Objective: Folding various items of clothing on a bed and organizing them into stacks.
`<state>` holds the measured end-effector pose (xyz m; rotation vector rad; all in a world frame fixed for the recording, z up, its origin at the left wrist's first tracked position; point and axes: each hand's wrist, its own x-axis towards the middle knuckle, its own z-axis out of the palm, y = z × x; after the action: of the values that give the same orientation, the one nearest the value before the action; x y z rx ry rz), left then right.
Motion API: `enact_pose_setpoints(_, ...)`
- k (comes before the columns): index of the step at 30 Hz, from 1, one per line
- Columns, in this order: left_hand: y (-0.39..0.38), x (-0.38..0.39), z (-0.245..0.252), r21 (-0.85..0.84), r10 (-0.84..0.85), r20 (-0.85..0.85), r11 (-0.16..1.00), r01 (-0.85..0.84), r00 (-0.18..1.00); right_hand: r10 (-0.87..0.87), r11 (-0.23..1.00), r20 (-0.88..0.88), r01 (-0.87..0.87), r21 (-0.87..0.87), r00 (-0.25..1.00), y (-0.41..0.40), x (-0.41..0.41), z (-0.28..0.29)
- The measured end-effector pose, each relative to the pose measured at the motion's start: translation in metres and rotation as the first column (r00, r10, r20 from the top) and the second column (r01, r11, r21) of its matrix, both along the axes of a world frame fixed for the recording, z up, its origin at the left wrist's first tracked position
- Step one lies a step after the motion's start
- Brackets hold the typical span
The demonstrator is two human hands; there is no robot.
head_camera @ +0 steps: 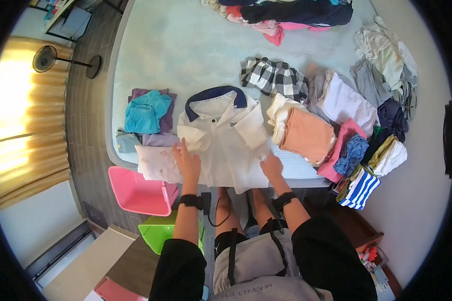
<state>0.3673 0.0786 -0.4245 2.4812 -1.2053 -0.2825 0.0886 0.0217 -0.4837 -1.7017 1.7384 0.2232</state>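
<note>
A white polo shirt [226, 150] with a navy collar lies front up on the bed before me, its short sleeves folded inward over the body. My left hand [187, 160], fingers spread, is at the shirt's left edge, beside a folded pale pink printed garment [156, 161]. At the shirt's right edge, low down, my right hand [272, 167] is closed on the white cloth. Left of the shirt are turquoise shorts [147, 109] on purple folded cloth. To its right lie a folded peach garment [307, 133] and a black-and-white checked garment [274, 79].
More clothes, including a blue-striped cloth [361, 188], line the bed's right side; a dark heap [297, 15] lies at the far end. Below the mattress edge stand a pink bin [143, 192] and a green bin [156, 235]. A fan [45, 59] stands on the floor at left.
</note>
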Motion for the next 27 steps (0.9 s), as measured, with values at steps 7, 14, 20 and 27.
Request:
enact_pose_setpoints(7,-0.004,-0.015,-0.006,0.496,-0.269,-0.053,0.829,0.26,0.962,-0.07,0.983,-0.05,0.077,0.169,0.996,0.03,-0.056,-0.028)
enact_pose_setpoints(14,0.054,-0.071,-0.045,0.271,-0.163,0.01,0.95,0.154,0.987,-0.353,0.838,0.272,0.174,0.517,0.895,0.059,-0.059,-0.053)
enact_pose_setpoints(20,0.088,-0.098,-0.034,0.294,-0.014,-0.206,0.953,0.076,0.978,-0.261,0.813,0.13,0.145,0.564,0.957,0.05,-0.071,-0.04)
enact_pose_setpoints(27,0.051,-0.033,-0.013,-0.102,-0.008,0.099,0.995,0.018,0.995,0.183,0.953,-0.124,-0.145,0.264,0.975,0.017,-0.058,0.019)
